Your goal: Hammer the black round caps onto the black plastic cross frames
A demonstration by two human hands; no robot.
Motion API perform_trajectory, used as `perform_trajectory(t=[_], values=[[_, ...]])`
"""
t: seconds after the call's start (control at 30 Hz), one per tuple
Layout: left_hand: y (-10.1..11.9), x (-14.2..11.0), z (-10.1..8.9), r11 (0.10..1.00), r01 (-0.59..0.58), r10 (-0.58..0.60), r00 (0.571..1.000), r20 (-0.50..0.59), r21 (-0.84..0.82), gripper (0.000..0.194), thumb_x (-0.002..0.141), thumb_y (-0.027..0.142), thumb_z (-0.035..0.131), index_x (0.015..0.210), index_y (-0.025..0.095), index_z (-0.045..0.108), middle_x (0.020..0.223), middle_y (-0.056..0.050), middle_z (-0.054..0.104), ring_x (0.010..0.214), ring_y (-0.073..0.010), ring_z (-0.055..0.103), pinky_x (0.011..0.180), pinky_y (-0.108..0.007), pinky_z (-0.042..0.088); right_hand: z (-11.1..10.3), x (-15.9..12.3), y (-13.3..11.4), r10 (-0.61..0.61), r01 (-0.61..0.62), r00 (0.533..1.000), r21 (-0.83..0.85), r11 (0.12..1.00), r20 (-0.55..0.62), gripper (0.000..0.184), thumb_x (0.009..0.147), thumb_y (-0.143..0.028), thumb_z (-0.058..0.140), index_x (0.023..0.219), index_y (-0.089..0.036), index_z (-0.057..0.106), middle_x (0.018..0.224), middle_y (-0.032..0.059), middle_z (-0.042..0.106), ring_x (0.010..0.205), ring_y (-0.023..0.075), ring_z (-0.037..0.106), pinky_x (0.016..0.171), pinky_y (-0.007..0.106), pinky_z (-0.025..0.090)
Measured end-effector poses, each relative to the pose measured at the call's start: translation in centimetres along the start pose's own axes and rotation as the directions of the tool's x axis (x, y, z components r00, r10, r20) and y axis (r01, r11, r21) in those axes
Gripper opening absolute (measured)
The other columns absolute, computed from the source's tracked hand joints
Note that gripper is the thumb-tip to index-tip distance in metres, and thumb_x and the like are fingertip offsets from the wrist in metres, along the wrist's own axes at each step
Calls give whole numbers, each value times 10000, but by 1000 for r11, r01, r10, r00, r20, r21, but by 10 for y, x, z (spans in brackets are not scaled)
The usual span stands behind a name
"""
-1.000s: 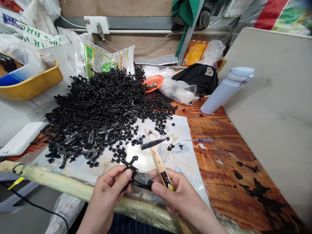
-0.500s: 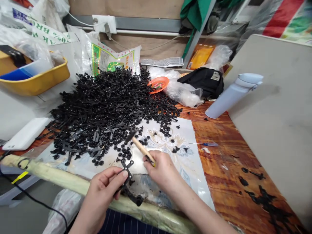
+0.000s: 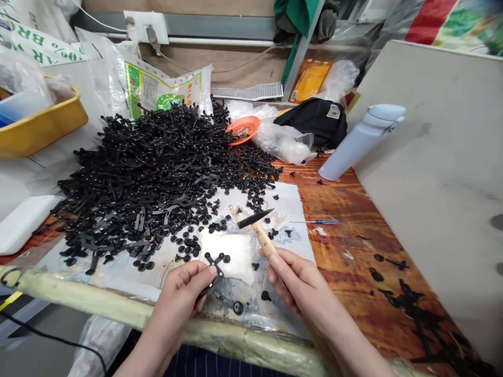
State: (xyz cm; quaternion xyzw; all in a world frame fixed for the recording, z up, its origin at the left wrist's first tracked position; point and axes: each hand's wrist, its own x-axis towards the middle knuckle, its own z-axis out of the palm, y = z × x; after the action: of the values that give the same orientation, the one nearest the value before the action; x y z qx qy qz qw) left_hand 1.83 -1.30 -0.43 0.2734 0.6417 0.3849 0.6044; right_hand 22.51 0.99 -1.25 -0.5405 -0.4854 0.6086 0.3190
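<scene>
My left hand [image 3: 186, 288] pinches a black jointed plastic linkage [image 3: 216, 266] between thumb and fingers, near the table's front edge. Two crossed arms of the linkage point away from me, and a longer arm with a round end sticks out to the right. My right hand [image 3: 293, 277] is closed round the wooden handle of a hammer [image 3: 262, 236], whose dark head is raised over the sheet, right of the linkage. Under and behind the linkage lies a white pad [image 3: 231, 251]. Small black round caps [image 3: 187, 243] are scattered to its left.
A large heap of black linkage parts [image 3: 149, 162] covers the back left. An orange dish [image 3: 243, 129] rests against it. On the right are a screwdriver [image 3: 324, 221], a light blue bottle [image 3: 359, 144] and black scraps [image 3: 412, 309]. A grey panel [image 3: 436, 157] borders the right side.
The hammer has moved right, away from the linkage, and its head has turned. The linkage has shifted slightly over the pad in my left hand. The whole view has swung a little right.
</scene>
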Motion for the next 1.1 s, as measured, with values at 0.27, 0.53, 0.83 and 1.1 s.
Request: perform_trajectory(t=[0.27,0.53,0.83,1.1], values=[[3,4,9,996,75,-77,995,-68,-45,404,610,435,769,553,176,465,472,106,313,405,-25,181,374,-135,105,-3,-11,14,54,-58,998,99,993,44,453,855,-607,502,706,-179,486,642,-34,454,396,37,294,341,166,247],[0,5,9,998,58,-57,998,-41,12,400,630,443,759,550,171,476,493,95,340,437,-36,237,403,-124,191,-4,-11,23,53,-58,998,116,992,46,437,862,-597,500,745,-177,527,638,-38,429,402,43,278,333,169,220],[0,6,8,998,59,-59,998,-25,27,421,636,464,743,543,177,449,452,110,287,410,-33,177,387,-139,121,-6,-17,12,-63,67,997,-106,992,40,358,943,-471,406,715,-201,465,610,-43,406,429,71,315,374,189,246],[3,5,9,998,54,-54,999,-6,26,397,672,446,724,564,180,450,448,119,274,403,-29,142,375,-146,96,-5,-21,8,-96,101,995,-204,974,33,317,963,-407,389,723,-210,453,558,-60,350,475,100,327,422,202,263]])
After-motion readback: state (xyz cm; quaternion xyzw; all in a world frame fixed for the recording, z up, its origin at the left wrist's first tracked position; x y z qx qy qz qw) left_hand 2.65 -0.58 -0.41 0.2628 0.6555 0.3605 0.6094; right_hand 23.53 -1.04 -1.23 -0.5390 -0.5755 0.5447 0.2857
